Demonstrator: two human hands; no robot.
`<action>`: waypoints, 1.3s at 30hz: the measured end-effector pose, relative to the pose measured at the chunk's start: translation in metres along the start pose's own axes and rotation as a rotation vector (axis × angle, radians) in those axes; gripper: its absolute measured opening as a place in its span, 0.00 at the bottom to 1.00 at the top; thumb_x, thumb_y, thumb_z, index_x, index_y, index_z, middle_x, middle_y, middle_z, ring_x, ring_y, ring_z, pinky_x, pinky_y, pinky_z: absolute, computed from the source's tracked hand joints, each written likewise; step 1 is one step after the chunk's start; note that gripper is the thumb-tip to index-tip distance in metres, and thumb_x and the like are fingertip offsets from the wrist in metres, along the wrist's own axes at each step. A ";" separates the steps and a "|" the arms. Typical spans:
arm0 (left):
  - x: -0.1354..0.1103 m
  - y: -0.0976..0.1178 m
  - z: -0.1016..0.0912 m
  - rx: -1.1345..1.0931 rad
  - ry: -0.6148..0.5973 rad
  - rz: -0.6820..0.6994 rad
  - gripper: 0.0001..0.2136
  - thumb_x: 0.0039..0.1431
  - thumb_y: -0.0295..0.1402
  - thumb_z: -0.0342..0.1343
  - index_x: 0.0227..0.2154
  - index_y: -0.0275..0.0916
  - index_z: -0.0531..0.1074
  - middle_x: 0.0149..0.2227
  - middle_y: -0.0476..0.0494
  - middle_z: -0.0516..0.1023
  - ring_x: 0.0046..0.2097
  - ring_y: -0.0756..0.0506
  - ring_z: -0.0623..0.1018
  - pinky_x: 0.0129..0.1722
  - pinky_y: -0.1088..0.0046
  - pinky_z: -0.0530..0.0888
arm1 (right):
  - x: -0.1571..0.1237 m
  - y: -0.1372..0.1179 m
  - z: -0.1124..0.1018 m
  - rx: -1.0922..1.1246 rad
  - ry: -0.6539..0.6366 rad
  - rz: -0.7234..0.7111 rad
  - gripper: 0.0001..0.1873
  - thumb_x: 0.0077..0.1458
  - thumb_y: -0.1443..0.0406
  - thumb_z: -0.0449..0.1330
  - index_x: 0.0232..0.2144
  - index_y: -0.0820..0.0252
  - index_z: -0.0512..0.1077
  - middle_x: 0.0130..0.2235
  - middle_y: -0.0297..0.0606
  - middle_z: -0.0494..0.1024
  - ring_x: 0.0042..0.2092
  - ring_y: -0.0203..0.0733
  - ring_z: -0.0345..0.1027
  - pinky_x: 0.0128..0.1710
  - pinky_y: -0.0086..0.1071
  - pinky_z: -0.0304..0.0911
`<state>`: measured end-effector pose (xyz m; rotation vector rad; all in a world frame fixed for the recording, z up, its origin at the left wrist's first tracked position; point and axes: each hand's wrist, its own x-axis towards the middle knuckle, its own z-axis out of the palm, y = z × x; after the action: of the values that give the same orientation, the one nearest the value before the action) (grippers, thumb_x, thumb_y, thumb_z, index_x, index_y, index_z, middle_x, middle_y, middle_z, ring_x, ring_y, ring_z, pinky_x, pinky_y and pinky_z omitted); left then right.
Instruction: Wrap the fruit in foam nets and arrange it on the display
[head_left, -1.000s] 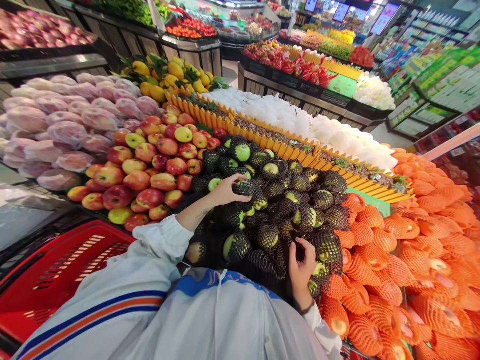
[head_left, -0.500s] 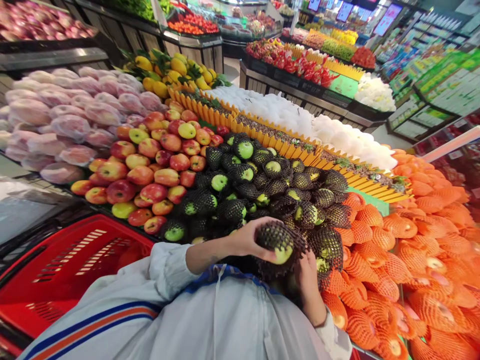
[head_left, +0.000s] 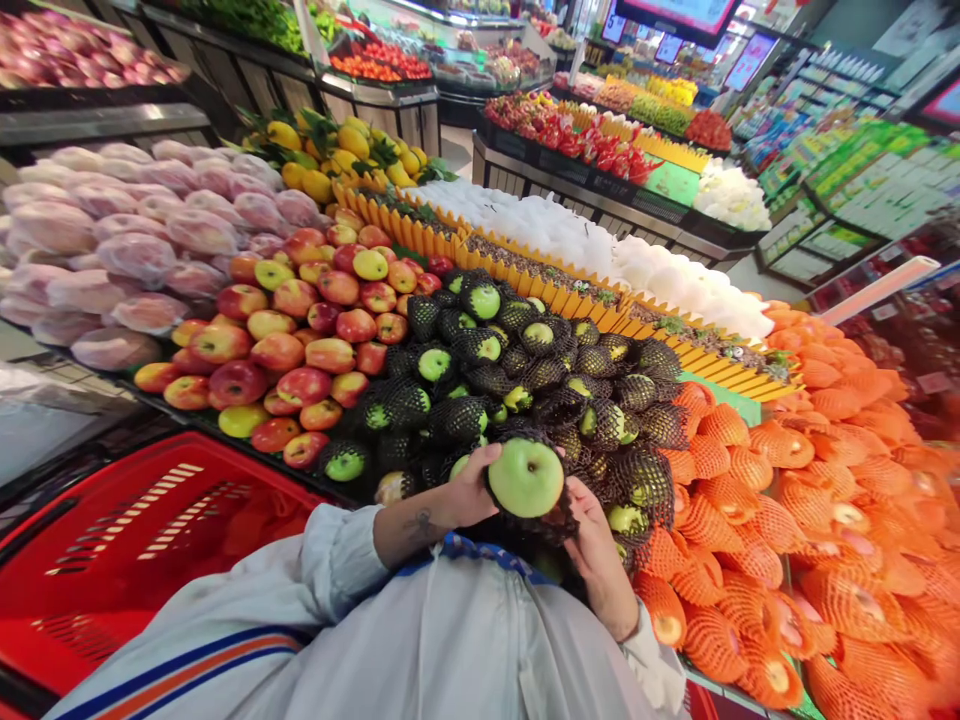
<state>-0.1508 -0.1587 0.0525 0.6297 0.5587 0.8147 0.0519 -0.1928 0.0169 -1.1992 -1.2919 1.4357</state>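
Note:
I hold a green apple close to my chest, its black foam net pulled down so the top of the fruit shows. My left hand grips it from the left side. My right hand cups it from the right and below, fingers closed round the net. Just beyond lies the pile of green apples in black nets.
A red shopping basket sits low at my left. Red and yellow apples lie left of the green pile, orange-netted fruit to the right. Pink bagged fruit, white-netted fruit and more produce stands lie farther back.
My left hand lifted a netted green apple off the pile and brought it to my chest. My right hand came up to it, and the apple now faces me with its top bare.

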 end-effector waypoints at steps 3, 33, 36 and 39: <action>0.000 0.004 0.001 -0.287 0.005 -0.114 0.33 0.39 0.64 0.63 0.41 0.43 0.82 0.42 0.43 0.85 0.52 0.36 0.81 0.54 0.62 0.76 | 0.001 -0.008 0.011 0.062 -0.041 -0.009 0.25 0.55 0.41 0.64 0.31 0.56 0.70 0.25 0.31 0.71 0.24 0.37 0.62 0.25 0.30 0.65; 0.305 0.145 -0.069 0.932 0.499 0.553 0.31 0.43 0.34 0.65 0.53 0.43 0.64 0.63 0.35 0.62 0.67 0.33 0.62 0.67 0.49 0.62 | 0.013 0.048 -0.033 -0.655 0.517 -0.564 0.05 0.65 0.70 0.61 0.37 0.56 0.74 0.35 0.33 0.79 0.37 0.37 0.72 0.39 0.31 0.67; 0.316 0.136 -0.066 1.222 0.257 0.520 0.30 0.35 0.29 0.68 0.48 0.43 0.72 0.58 0.38 0.68 0.63 0.31 0.67 0.67 0.49 0.62 | 0.013 0.047 -0.032 -0.635 0.517 -0.552 0.05 0.65 0.71 0.61 0.37 0.55 0.73 0.35 0.32 0.78 0.37 0.38 0.72 0.39 0.31 0.67; 0.319 0.117 -0.057 1.553 -0.049 0.392 0.32 0.36 0.31 0.69 0.51 0.46 0.75 0.56 0.40 0.71 0.58 0.30 0.70 0.61 0.50 0.68 | 0.013 0.046 -0.032 -0.620 0.509 -0.541 0.06 0.65 0.72 0.60 0.37 0.55 0.73 0.35 0.32 0.78 0.37 0.37 0.72 0.39 0.31 0.67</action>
<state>-0.0651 0.1744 0.0277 2.2220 1.0044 0.5906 0.0816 -0.1793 -0.0302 -1.3394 -1.5654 0.3059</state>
